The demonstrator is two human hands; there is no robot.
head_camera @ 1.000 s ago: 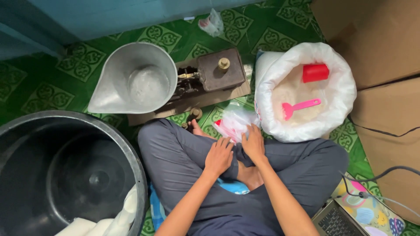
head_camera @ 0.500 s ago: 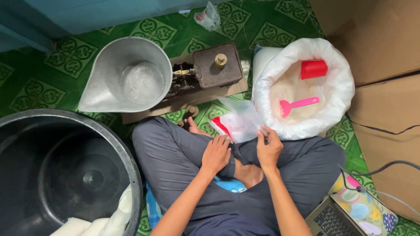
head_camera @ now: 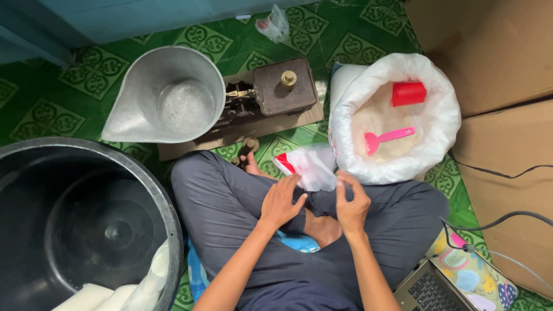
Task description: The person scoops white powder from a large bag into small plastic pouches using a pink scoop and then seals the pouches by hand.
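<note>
Sitting cross-legged, person's left hand lies open beside clear plastic bags. Right hand pinches one bag's near edge. Open white sack stands just beyond.

Green patterned floor mat; teal wall along top edge; brown cardboard boxes at right edge.

Bare forearms, no sleeves showing, dark grey trousers, bare foot, dark navy top
</note>
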